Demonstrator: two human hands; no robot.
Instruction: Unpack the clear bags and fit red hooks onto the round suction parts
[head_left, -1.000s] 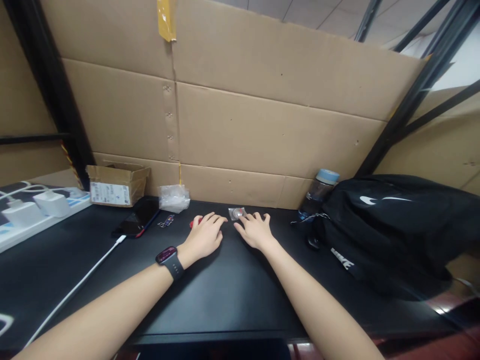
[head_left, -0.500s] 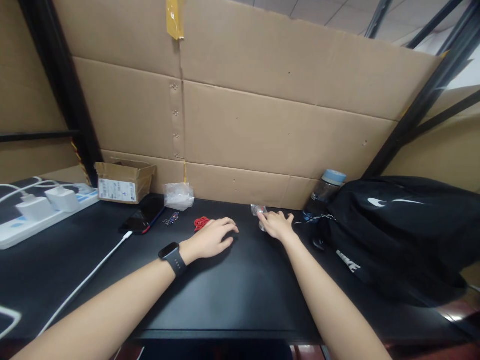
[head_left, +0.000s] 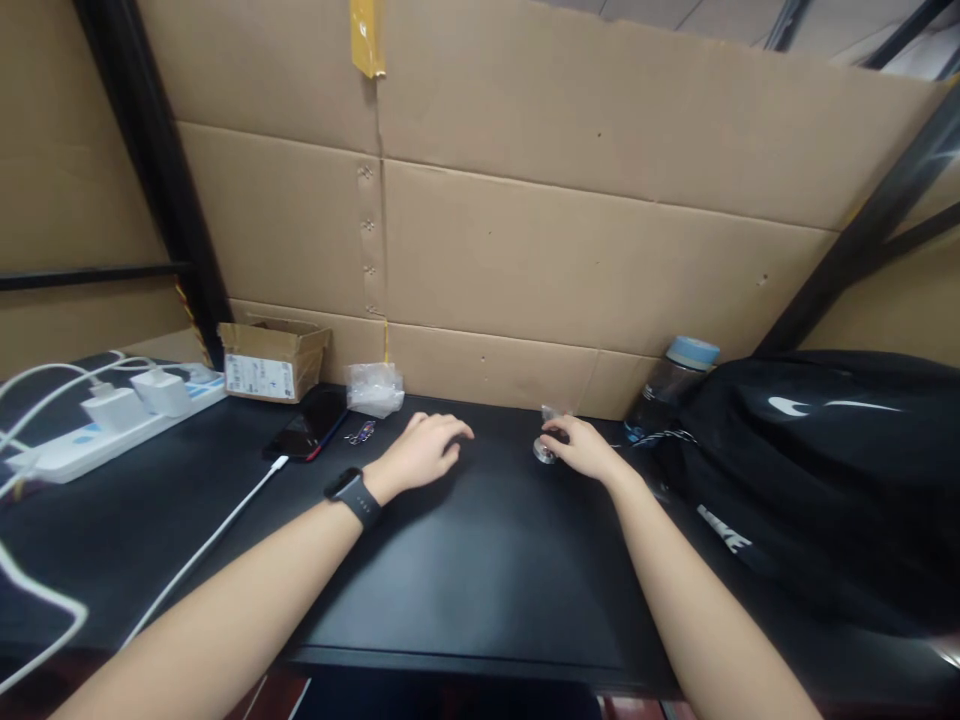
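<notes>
My left hand hovers at or just above the black table, fingers stretched out and thumb apart, holding nothing. A dark watch is on that wrist. My right hand has its thumb and fingers curled in over a small round silvery thing, pinched at its upper edge; its exact kind is too small to tell. Right behind those fingers lies a small clear plastic bag, partly covered by the hand. A small purplish trinket with a metal ring lies left of my left hand.
A clear plastic packet, a phone on a white cable, an open cardboard box and a power strip stand at the left. To the right are a bottle and a black bag. Cardboard walls the back.
My right hand has curled its fingers in around the round silvery thing, which shows more now. The red bundle beside my left hand is now out of sight. The view has shifted slightly.
</notes>
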